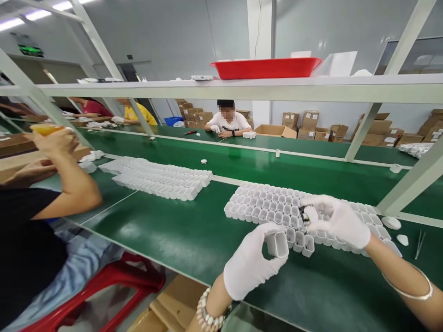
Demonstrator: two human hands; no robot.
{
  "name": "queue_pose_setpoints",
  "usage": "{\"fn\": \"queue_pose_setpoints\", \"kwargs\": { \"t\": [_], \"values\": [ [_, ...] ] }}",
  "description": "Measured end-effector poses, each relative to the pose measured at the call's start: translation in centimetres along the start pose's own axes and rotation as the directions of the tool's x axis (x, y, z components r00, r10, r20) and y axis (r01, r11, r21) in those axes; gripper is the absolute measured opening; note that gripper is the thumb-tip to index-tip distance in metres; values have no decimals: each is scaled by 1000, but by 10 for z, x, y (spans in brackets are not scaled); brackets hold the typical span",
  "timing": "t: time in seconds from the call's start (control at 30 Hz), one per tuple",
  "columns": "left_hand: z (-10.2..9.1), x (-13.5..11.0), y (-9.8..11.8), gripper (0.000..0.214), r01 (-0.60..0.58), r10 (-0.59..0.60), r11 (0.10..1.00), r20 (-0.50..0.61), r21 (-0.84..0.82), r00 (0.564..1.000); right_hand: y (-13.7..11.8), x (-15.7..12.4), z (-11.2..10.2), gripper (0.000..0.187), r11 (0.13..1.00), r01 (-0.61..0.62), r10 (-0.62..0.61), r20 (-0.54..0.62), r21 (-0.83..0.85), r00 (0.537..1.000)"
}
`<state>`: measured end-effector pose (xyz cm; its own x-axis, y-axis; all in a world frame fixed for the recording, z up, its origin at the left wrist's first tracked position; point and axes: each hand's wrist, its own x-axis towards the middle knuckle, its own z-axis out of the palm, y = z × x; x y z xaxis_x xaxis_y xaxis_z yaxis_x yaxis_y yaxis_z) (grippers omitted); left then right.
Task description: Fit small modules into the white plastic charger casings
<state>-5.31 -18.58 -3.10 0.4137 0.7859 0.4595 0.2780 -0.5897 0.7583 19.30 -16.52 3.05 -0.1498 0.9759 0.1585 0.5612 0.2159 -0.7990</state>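
My left hand (254, 260), in a white glove, is closed around a small white plastic housing (278, 244), its open end facing me. My right hand (337, 221), also gloved, pinches a small white part with a dark circuit board (304, 215) on it. That hand is above a block of white housings (273, 203) standing in rows on the green table, and it hides some of them. A few housings (308, 245) stand at the near edge of the block, between my hands.
Tweezers (420, 244) and white pieces (392, 222) lie at the right. More housings (162, 177) stand in rows to the left, near a co-worker's arm (74, 184). A shelf (173, 91) with a red tray (266, 68) crosses overhead. Another person (228, 121) sits opposite.
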Motion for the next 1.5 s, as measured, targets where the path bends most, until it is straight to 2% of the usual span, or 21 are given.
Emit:
{"fn": "queue_pose_setpoints", "kwargs": {
  "t": [0.1, 0.17, 0.2, 0.3, 0.37, 0.5, 0.6, 0.7, 0.77, 0.9, 0.97, 1.07, 1.17, 1.27, 1.33, 1.4, 1.5],
  "values": [
    [11, -12, 18, 42, -60, 75, 991, -133, 116, 988, -11, -34, 14, 49, 976, 29, -55, 114, 215, 992],
    [16, -17, 23, 43, -80, 105, 985, -163, 155, 981, -9, -42, 20, 50, 934, 94, -173, 206, 346, 963],
    [17, -19, 24, 43, -94, 121, 983, -171, 156, 978, -8, -44, 22, 49, 916, 157, -247, 212, 368, 946],
    [20, -21, 24, 47, -169, 195, 974, -180, 150, 964, -4, -48, 24, 47, 890, 398, -431, 127, 225, 893],
    [21, -20, 24, 49, -220, 247, 963, -190, 153, 950, -3, -49, 23, 44, 865, 489, -498, 82, 109, 863],
    [21, -10, 25, 54, -266, 285, 957, -195, 120, 939, -4, -46, 18, 37, 872, 480, -489, 119, 100, 864],
    [21, -1, 22, 59, -301, 319, 946, -177, 118, 931, -2, -39, 17, 22, 880, 469, -475, 164, 76, 864],
    [21, 7, 15, 58, -246, 258, 964, -129, 99, 958, 2, -31, 16, 13, 869, 489, -494, 166, 70, 854],
    [22, 11, 9, 57, -205, 214, 975, -104, 90, 971, 5, -27, 16, 17, 869, 489, -495, 177, 81, 851],
    [26, 18, -1, 58, -169, 179, 982, -114, 89, 977, 10, -21, 17, 45, 882, 463, -471, 157, 83, 868],
    [28, 20, -4, 57, -148, 157, 986, -121, 73, 980, 12, -20, 18, 52, 888, 457, -461, 125, 54, 879],
    [31, 22, -6, 57, -127, 132, 991, -118, 44, 984, 12, -19, 17, 39, 914, 405, -402, 118, -7, 908],
    [33, 25, -8, 57, -124, 125, 992, -101, 17, 987, 4, -16, 13, 13, 974, 225, -214, 268, -11, 939],
    [35, 26, -9, 59, -128, 127, 992, -85, 2, 988, -7, -11, 7, 30, 995, -36, 70, 412, -90, 909],
    [35, 27, -10, 59, -134, 134, 991, -71, 5, 988, -11, -9, 5, 34, 984, -137, 173, 446, -113, 878],
    [36, 27, -10, 60, -143, 143, 990, -61, 9, 988, -11, -9, 5, 30, 984, -168, 175, 485, -57, 857],
    [36, 28, -10, 59, -151, 152, 988, -53, 23, 987, -7, -12, 6, 24, 987, -162, 137, 497, 7, 857]
  ]
}}
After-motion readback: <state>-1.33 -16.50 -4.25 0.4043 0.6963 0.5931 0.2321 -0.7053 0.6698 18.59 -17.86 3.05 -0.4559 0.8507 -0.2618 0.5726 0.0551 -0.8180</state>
